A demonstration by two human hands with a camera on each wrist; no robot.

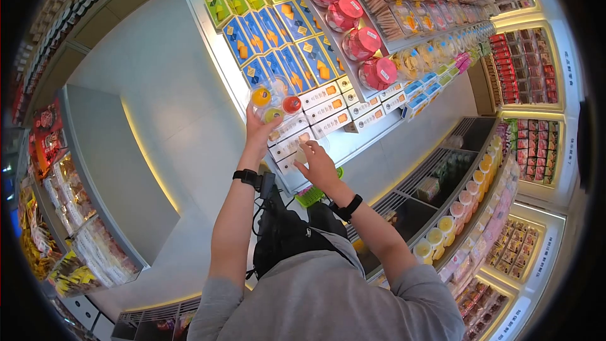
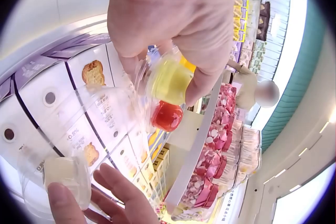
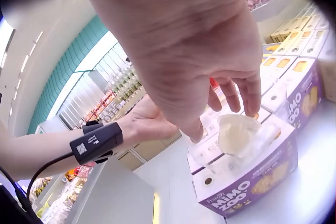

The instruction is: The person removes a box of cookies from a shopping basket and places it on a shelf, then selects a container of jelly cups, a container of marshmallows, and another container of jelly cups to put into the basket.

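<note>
Near the head frame's centre, the left hand (image 1: 257,131) pinches the green cup (image 2: 170,82); the right hand (image 1: 320,167) spreads fingers around the pale cup (image 3: 235,136); handling cups seems the step; next calls for steady fingertips.

"What's worn up top?"
"A grey short-sleeved shirt (image 1: 315,303)."
"And the wrists?"
"Black straps (image 1: 346,208) on both; the left carries a black box (image 3: 102,141) with white code (image 3: 80,149) and cable (image 3: 38,172)."
</note>
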